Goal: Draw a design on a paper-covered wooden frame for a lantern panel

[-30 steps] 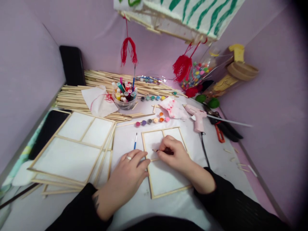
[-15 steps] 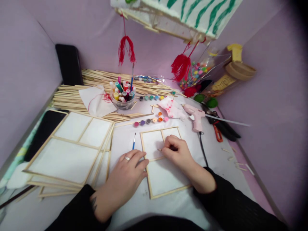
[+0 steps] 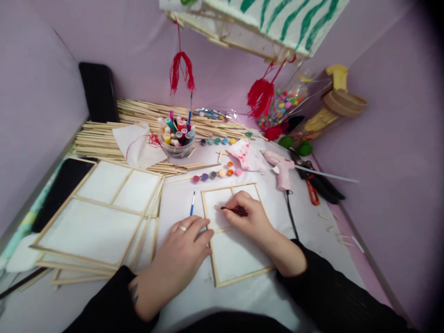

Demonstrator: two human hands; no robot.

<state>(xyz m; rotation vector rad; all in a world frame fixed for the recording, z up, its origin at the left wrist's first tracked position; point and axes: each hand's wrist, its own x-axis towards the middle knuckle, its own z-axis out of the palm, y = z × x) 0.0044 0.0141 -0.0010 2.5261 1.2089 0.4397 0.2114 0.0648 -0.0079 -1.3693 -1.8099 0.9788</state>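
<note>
Pinching pencil (image 3: 239,212) in right hand (image 3: 251,217) over upper-left pane (image 3: 218,219) of white-backed stick frame (image 3: 236,255), lying flat on table (image 3: 183,192); bracing left edge with unclenched left hand (image 3: 187,245). Probably needing light strokes, steady bracing.

Frame (image 3: 224,230) is matt wd, glue gun (image 3: 284,172) smooth plast.
</note>
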